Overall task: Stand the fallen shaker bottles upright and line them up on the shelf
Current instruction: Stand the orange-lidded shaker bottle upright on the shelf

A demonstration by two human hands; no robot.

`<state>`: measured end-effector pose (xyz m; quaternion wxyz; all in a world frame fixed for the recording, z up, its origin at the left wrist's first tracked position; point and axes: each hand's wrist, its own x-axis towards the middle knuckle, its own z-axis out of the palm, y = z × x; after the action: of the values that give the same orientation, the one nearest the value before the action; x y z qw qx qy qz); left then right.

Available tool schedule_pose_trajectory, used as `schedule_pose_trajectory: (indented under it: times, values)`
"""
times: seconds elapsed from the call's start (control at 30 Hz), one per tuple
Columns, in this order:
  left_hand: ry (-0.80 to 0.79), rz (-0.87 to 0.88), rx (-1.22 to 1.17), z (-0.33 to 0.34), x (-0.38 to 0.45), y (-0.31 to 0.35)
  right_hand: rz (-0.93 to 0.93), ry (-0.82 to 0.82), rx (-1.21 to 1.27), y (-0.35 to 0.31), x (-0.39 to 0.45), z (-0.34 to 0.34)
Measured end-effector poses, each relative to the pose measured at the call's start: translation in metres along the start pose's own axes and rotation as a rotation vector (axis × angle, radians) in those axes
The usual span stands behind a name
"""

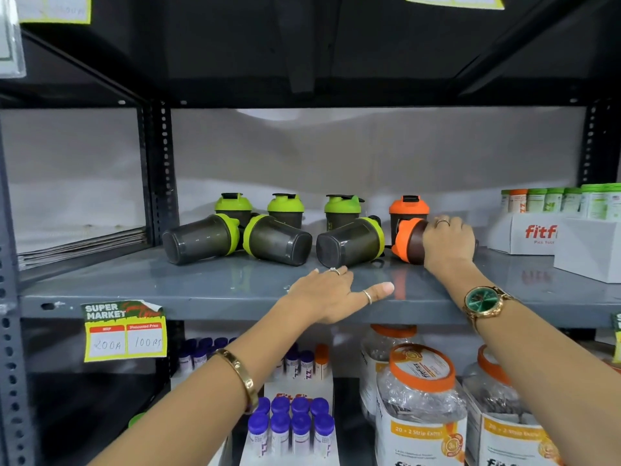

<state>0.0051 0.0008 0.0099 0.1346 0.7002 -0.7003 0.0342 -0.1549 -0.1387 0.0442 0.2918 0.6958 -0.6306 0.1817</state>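
Observation:
On the grey shelf [201, 284], three dark shaker bottles with green lids lie on their sides: one at the left [201, 238], one in the middle [279, 240] and one to the right [349, 242]. Behind them stand three upright green-lidded shakers [233, 205] [285, 206] [342, 206] and an upright orange-lidded shaker [408, 206]. A fallen orange-lidded shaker [408, 240] lies at the right, with my right hand [448, 243] closed around its dark body. My left hand [331, 294] rests flat on the shelf's front edge, fingers spread, holding nothing.
White fitfizz boxes [524, 235] with green and orange tubes [571, 198] stand at the shelf's right end. A price label [124, 331] hangs from the shelf's front edge. Below are purple-capped tubes [290, 422] and orange-lidded jars [420, 391]. Black uprights [161, 173] bound the left side.

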Motion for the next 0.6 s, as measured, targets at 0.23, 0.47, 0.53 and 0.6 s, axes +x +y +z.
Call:
schedule_pose_trajectory:
  times: [0.23,0.47,0.53,0.6]
  values:
    - [0.015,-0.007,0.043,0.0,-0.001,0.001,0.113,0.1,0.239,0.001,-0.003,-0.001]
    - [0.011,0.005,0.039,0.001,0.001,0.0,0.318,0.238,0.777,0.005,0.001,0.002]
    - [0.018,0.007,0.037,0.001,0.001,0.0,0.357,0.212,0.972,0.008,0.005,0.006]
    - [0.015,0.0,0.029,0.001,0.001,0.0,0.387,0.135,1.142,0.011,0.009,0.01]
